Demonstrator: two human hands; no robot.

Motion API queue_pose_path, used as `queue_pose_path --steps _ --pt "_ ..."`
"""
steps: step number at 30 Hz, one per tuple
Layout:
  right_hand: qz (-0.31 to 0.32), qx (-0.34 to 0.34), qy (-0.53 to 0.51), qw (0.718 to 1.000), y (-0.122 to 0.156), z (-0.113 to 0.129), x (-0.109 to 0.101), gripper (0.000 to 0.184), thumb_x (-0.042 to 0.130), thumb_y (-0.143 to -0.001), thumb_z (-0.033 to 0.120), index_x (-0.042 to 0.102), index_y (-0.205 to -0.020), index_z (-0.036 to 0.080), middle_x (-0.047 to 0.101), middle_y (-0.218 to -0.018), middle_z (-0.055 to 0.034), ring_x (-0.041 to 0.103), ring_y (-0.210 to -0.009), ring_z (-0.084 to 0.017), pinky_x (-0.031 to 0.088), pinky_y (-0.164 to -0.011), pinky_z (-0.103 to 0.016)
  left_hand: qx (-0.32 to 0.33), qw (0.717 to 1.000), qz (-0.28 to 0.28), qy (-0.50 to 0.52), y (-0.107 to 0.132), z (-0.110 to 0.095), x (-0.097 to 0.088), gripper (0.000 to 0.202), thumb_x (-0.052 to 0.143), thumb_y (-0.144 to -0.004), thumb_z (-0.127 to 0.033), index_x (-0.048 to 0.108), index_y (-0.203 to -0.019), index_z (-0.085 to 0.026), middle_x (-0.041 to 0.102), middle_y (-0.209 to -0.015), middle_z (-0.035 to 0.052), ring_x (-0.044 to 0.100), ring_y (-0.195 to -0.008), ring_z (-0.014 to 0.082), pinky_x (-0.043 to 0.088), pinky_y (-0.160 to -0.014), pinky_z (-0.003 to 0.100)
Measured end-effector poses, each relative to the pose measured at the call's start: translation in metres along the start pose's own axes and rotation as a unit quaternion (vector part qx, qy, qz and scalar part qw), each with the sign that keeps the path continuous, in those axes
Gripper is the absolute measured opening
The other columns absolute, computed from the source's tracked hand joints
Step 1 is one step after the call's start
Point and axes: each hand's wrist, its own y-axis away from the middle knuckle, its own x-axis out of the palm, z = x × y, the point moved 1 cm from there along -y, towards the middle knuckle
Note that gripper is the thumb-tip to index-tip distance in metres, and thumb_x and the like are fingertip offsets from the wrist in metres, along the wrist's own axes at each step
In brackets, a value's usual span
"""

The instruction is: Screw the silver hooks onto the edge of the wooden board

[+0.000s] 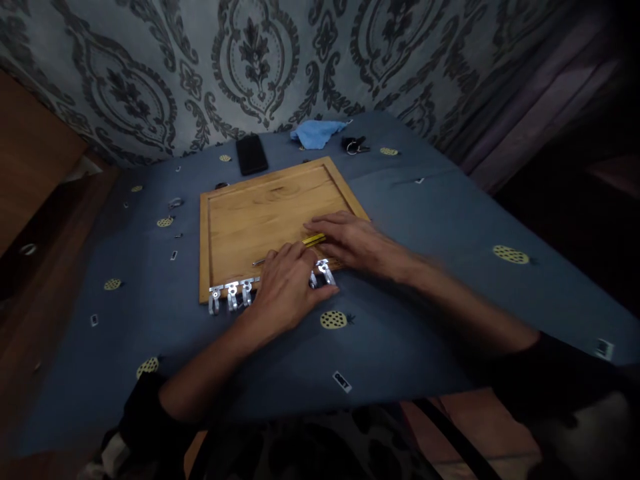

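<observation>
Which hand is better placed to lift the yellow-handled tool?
Probably the right hand: it is right at the handle end of the yellow-handled tool. The left hand lies across the board's near edge, hiding part of the metal fittings.

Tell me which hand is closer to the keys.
Right. The right hand is over the right part of the wooden board, on the near side of the keys; the left hand is farther from them, over the board's near edge.
</observation>
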Motion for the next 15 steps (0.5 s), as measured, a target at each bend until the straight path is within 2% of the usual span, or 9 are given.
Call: queue_pose_path --steps 4,7,9,11,12,14,15 --pt "0.012 -0.003 -0.019 1.0 -0.005 -0.003 0.004 0.029 0.054 -0.095 0.024 0.076 -0.112 0.017 0.074 -0.103 -0.0129 0.068 -0.101 -0.028 0.053 -0.089 -0.042 -0.001 1.0 -0.003 0.0 0.001 0.0 0.0 0.042 0.074 -0.086 -0.051 0.065 -0.11 -0.017 0.066 -0.11 0.009 0.06 -0.11 0.0299 0.045 -0.092 0.042" --pt "-0.018 0.026 -0.092 0.995 0.0 -0.008 -0.002 0.021 0.061 -0.091 0.03 0.077 -0.1 0.02 0.073 -0.09 -0.0076 0.067 -0.082 -0.022 0.051 -0.073 -0.034 0.0 1.0 -0.001 0.004 0.001 -0.001 -0.001 0.042 0.072 -0.087 -0.051 0.064 -0.109 -0.016 0.066 -0.112 0.0089 0.059 -0.112 0.03 0.045 -0.092 0.042" --pt "-0.087 0.066 -0.153 0.982 0.002 -0.01 -0.013 0.018 0.067 -0.087 0.036 0.076 -0.091 0.021 0.071 -0.083 -0.0047 0.064 -0.073 -0.019 0.049 -0.065 -0.032 -0.003 1.0 0.011 0.003 0.001 -0.001 -0.002 0.041 0.072 -0.087 -0.051 0.065 -0.106 -0.015 0.066 -0.112 0.0087 0.059 -0.112 0.0302 0.045 -0.092 0.042" --pt "-0.169 0.092 -0.216 0.957 0.003 -0.006 -0.028 0.02 0.071 -0.085 0.041 0.072 -0.085 0.021 0.069 -0.079 -0.0026 0.062 -0.066 -0.016 0.048 -0.058 -0.031 -0.004 1.0 0.018 0.004 0.001 0.0 -0.001 0.04 0.072 -0.087 -0.05 0.065 -0.105 -0.015 0.066 -0.112 0.0082 0.059 -0.111 0.0298 0.045 -0.091 0.041" --pt "-0.196 0.098 -0.254 0.942 0.003 -0.002 -0.037 0.021 0.073 -0.084 0.042 0.07 -0.084 0.021 0.065 -0.074 -0.0002 0.059 -0.057 -0.013 0.046 -0.053 -0.029 -0.001 1.0 0.016 0.005 0.001 0.0 -0.001 0.041 0.072 -0.087 -0.05 0.065 -0.106 -0.015 0.066 -0.112 0.008 0.059 -0.111 0.0294 0.045 -0.091 0.041" --pt "-0.248 0.088 -0.266 0.927 0.001 0.009 -0.055 0.023 0.079 -0.079 0.04 0.067 -0.079 0.02 0.063 -0.073 0.0015 0.057 -0.051 -0.01 0.046 -0.05 -0.028 0.002 1.0 0.011 0.006 0.001 0.001 0.0 0.042 0.073 -0.087 -0.051 0.065 -0.106 -0.015 0.066 -0.112 0.0079 0.059 -0.11 0.0289 0.045 -0.091 0.04" --pt "-0.297 0.074 -0.257 0.917 0.0 0.015 -0.064 0.024 0.08 -0.079 0.039 0.065 -0.075 0.02 0.061 -0.072 0.0021 0.055 -0.048 -0.009 0.043 -0.046 -0.028 0.003 1.0 0.008 0.006 0.001 0.001 0.001 0.042 0.073 -0.087 -0.051 0.065 -0.106 -0.015 0.066 -0.112 0.0081 0.059 -0.11 0.0289 0.045 -0.091 0.04"
